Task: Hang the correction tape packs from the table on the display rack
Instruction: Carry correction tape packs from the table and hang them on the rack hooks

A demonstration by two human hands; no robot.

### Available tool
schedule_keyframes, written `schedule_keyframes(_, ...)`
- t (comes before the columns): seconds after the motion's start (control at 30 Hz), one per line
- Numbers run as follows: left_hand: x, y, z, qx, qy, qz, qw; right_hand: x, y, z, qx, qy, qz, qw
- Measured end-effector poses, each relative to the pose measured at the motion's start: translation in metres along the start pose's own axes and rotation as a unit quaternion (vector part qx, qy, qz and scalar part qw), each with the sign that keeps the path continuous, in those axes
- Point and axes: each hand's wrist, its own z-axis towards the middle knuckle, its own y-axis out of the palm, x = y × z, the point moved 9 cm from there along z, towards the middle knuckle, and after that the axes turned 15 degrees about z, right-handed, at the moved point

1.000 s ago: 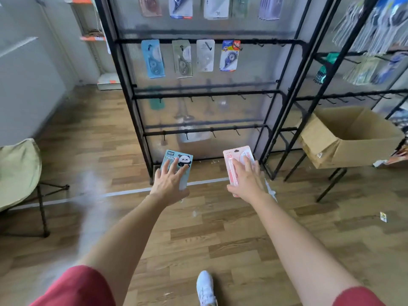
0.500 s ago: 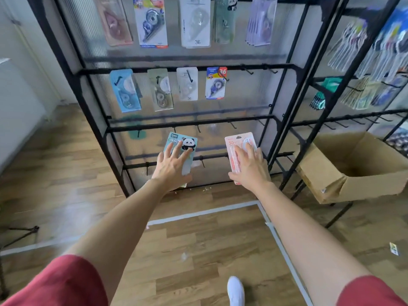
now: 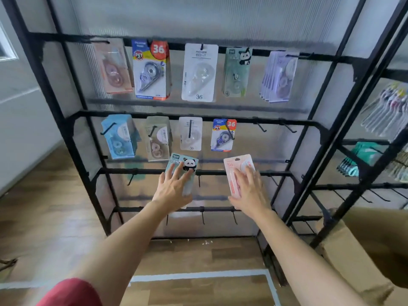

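Panda pack (image 3: 187, 164) in left hand (image 3: 171, 192), pink pack (image 3: 231, 171) in right hand (image 3: 249, 193): both gripped upright, fingers spread.

2 arms stretch forward side by side. The left hand (image 3: 174, 191) pinches a panda pack (image 3: 186, 163), the right hand (image 3: 249, 193) a pink pack (image 3: 231, 171), fingers spread over each.

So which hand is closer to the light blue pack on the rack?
Left. The left hand, holding the panda pack, is just below and right of the light blue pack. The right hand, holding the pink pack, is farther right.
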Motion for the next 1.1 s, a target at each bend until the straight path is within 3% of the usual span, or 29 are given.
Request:
schedule_keyframes(0.17, 0.0, 0.001, 0.027, 0.018, -0.021, -0.014, 1.0, -0.002, -0.008, 0.043, 0.062, -0.097, 0.032, 0.993)
schedule_keyframes(0.33, -0.048, -0.018, 0.026, 0.055, -0.066, -0.024, 0.996, -0.035, -0.007, 0.068, 0.107, -0.149, 0.042, 0.982)
schedule_keyframes(0.53, -0.108, -0.053, 0.015, 0.166, -0.045, -0.014, 0.985, -0.097, -0.004, 0.09, 0.145, -0.214, 0.071, 0.964)
schedule_keyframes(0.6, -0.131, -0.066, 0.013, 0.201, -0.039, -0.012, 0.979, -0.125, -0.003, 0.096, 0.157, -0.224, 0.075, 0.959)
schedule_keyframes(1.1, -0.31, -0.141, 0.021, 0.265, -0.086, 0.034, 0.96, -0.333, -0.012, 0.154, 0.232, -0.254, 0.106, 0.933)
